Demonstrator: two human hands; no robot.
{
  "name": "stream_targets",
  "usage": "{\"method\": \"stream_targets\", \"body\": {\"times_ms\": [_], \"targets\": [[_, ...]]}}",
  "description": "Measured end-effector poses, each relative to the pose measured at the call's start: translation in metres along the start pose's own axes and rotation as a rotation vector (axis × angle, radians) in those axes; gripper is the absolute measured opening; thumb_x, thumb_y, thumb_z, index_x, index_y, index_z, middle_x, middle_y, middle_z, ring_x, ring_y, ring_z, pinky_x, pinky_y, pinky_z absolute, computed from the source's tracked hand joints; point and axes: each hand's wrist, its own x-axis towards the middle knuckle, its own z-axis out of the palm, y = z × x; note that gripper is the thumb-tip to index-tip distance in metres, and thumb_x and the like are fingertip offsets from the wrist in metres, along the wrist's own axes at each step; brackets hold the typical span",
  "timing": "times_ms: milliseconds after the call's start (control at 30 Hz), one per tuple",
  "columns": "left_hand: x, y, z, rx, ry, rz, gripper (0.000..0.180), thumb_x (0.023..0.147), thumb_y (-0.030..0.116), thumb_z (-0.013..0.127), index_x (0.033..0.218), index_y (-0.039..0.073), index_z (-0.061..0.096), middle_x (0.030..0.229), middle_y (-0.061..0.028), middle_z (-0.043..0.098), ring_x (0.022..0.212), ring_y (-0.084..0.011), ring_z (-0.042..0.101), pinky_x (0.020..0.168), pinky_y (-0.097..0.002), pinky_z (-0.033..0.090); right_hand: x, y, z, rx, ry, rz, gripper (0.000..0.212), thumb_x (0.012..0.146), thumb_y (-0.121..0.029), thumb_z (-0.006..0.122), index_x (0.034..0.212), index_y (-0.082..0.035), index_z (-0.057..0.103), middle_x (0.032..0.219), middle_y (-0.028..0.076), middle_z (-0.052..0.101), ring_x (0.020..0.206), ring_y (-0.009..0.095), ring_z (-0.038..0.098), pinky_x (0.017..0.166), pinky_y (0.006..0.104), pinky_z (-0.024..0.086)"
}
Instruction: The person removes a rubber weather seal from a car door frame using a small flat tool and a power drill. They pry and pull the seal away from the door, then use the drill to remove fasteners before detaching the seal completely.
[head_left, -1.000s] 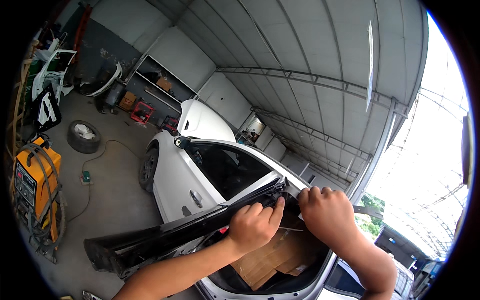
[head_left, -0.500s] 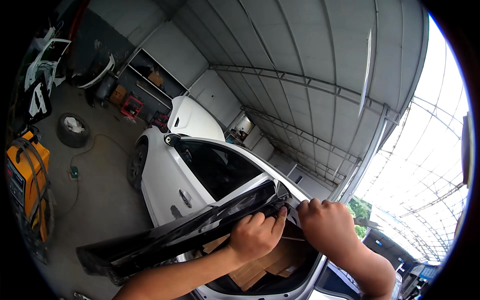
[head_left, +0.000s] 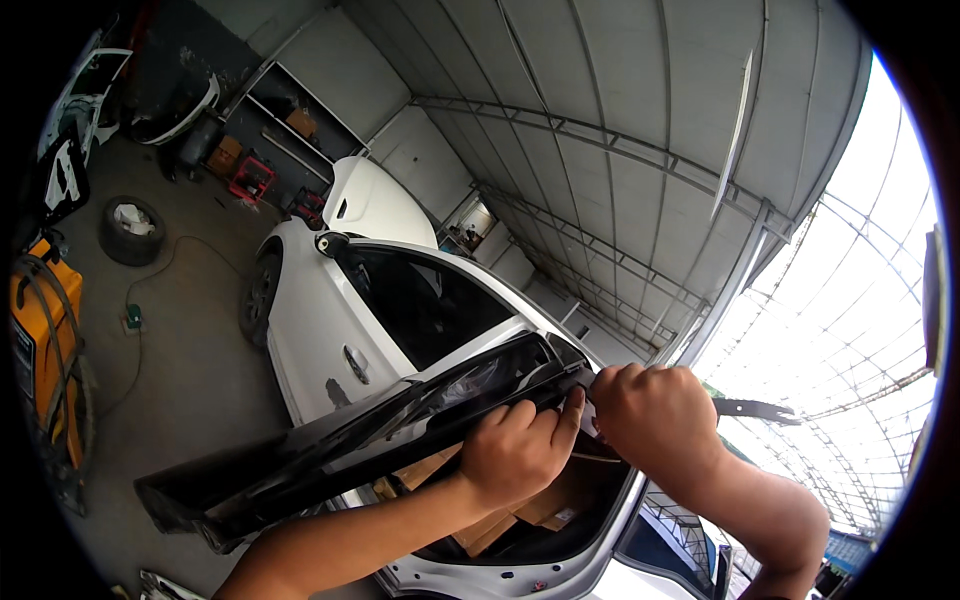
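A long glossy black car panel [head_left: 330,440] slants from the lower left up to the middle, across the side of a white car [head_left: 300,330]. My left hand [head_left: 515,455] is curled over its near edge, with the tip of one finger pressed down near its upper right end. Beside it my right hand [head_left: 655,410] is a closed fist round a dark flat strip [head_left: 757,410], whose far end with small holes sticks out to the right. The part of the strip inside the fist is hidden.
Below my hands a doorway of the car holds cardboard [head_left: 480,530]. At left are an orange machine [head_left: 55,320] with thick cables, a tyre [head_left: 131,232] and a thin cord on the floor. A raised white car panel [head_left: 385,205] and shelves [head_left: 290,125] stand farther off.
My view has shifted, so the car and panel sit farther left. More of the strip shows right of my right fist. Both hands keep their holds.
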Motion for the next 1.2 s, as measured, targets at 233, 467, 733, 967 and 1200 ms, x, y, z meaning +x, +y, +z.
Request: {"method": "stream_targets", "body": {"times_ms": [233,467,733,967,1200], "targets": [[0.000,0.002,0.000,-0.012,-0.022,-0.023,0.031,0.083,0.012,0.060,0.110,0.002,0.071,0.060,0.0028,0.048,0.058,-0.0132,0.047,0.051,-0.0260,0.037,0.002,-0.005,0.000,0.137,-0.070,0.040,0.012,0.078,-0.012,0.062,0.072,-0.004,0.054,0.059,0.006,0.059,0.050,0.020,0.064,0.042,0.0313,0.048],[-0.004,0.002,0.004,0.000,-0.019,-0.018,0.031,0.084,0.014,0.059,0.110,0.002,0.071,0.061,0.0038,0.049,0.059,-0.0128,0.048,0.053,-0.0258,0.037,0.007,-0.001,0.007,0.047,-0.056,-0.025,0.015,0.080,-0.014,0.062,0.071,-0.006,0.053,0.056,0.004,0.057,0.048,0.019,0.063,0.041,0.0303,0.047],[-0.003,0.000,0.007,-0.037,0.036,-0.004,0.027,0.082,0.012,0.062,0.106,0.004,0.073,0.060,0.0029,0.048,0.056,-0.0128,0.046,0.048,-0.0262,0.035,0.006,0.009,0.026,-0.050,0.088,-0.099,0.015,0.078,-0.016,0.062,0.068,-0.008,0.053,0.056,0.003,0.057,0.049,0.018,0.062,0.041,0.0300,0.044],[-0.009,0.000,0.007,-0.033,0.046,0.062,0.040,0.076,0.007,0.061,0.114,0.003,0.071,0.059,0.0027,0.045,0.053,-0.0128,0.044,0.047,-0.0261,0.034,-0.018,0.009,0.047,0.142,0.086,0.077,0.013,0.081,-0.012,0.061,0.077,-0.008,0.050,0.058,0.004,0.053,0.050,0.023,0.061,0.044,0.0364,0.045],[-0.009,0.005,0.004,-0.005,0.004,0.083,0.045,0.072,0.006,0.062,0.117,0.002,0.070,0.056,0.0017,0.043,0.050,-0.0147,0.042,0.045,-0.0272,0.034,-0.020,0.022,0.086,0.935,0.329,0.206,0.028,0.078,-0.009,0.067,0.105,-0.005,0.061,0.068,0.011,0.062,0.060,0.032,0.063,0.057,0.0413,0.049]]}}
